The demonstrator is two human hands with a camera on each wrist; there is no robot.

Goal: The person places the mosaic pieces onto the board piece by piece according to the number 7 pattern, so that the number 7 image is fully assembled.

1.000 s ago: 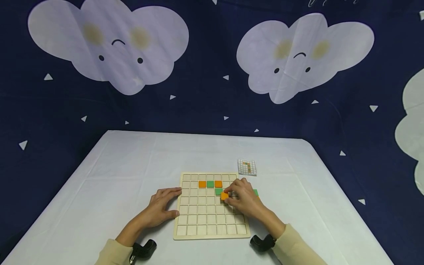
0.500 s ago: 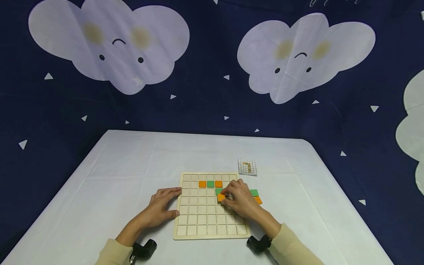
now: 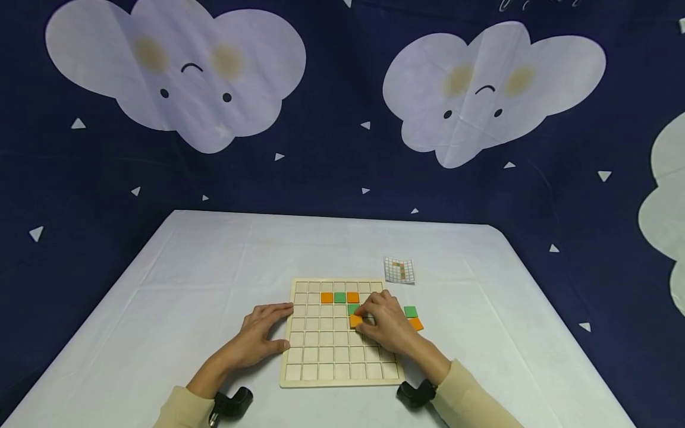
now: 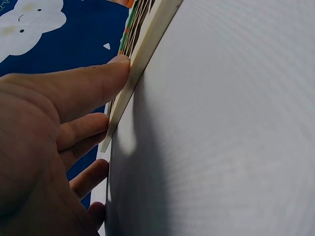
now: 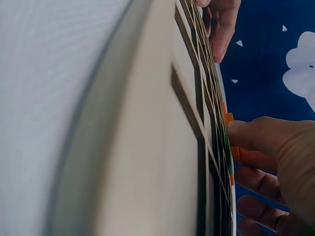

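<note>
A wooden grid board [image 3: 326, 355] lies on the white table. Along its second row sit an orange tile [image 3: 327, 298], a green tile [image 3: 339, 297] and another orange tile [image 3: 352, 296]; below the last is a green tile [image 3: 353, 309], partly behind fingers. Between thumb and fingers my right hand [image 3: 389, 321] pinches an orange tile [image 3: 355, 321] at the square just under that green one. My left hand [image 3: 261, 334] rests against the board's left edge, fingers extended; in the left wrist view its thumb [image 4: 93, 86] touches the board's rim [image 4: 142, 59].
Right of the board lie a loose green tile [image 3: 410, 311] and a loose orange tile [image 3: 416, 324]. A small card [image 3: 399, 270] printed with a coloured grid pattern lies beyond the board's far right corner. A dark blue cloth with clouds hangs behind the table [image 3: 241, 249].
My right hand has shifted a little left and nearer to me, bringing the orange tile down under the green one. The loose tiles on the right have come into view. My left hand stays put.
</note>
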